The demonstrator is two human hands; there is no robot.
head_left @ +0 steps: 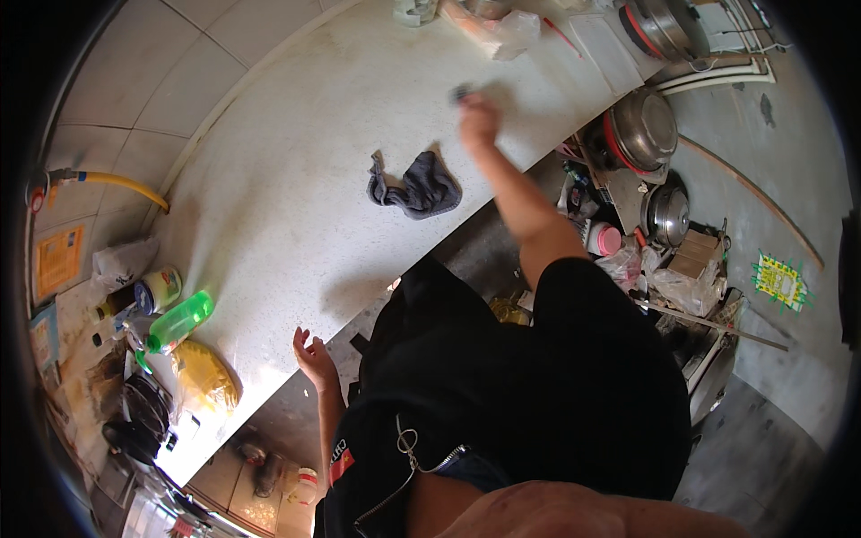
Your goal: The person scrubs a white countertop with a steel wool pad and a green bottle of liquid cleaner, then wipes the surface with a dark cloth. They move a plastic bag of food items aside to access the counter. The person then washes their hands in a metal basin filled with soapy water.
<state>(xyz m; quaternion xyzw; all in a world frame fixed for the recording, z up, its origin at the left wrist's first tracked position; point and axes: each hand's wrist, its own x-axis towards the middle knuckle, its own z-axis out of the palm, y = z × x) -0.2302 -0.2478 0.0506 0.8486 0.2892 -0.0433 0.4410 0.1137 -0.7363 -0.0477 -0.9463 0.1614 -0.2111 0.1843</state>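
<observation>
My right hand [479, 124] is stretched out over the pale countertop [269, 175], fingers closed around a small dark grey object [461, 93] that is too blurred to identify. Between my two hands, nearer the right one, a crumpled dark grey cloth [418, 188] lies on the counter close to its front edge. My left hand [315, 356] hangs at that front edge, fingers slightly curled and apart, with nothing in it. Whether it touches the edge I cannot tell.
A green spray bottle [181, 321], a yellow plastic bag [204, 376] and a lidded jar [159, 290] crowd the left end. A yellow hose [128, 180] comes off the wall. Pots, including a steel one [644, 131], and boxes stand to the right, below the counter.
</observation>
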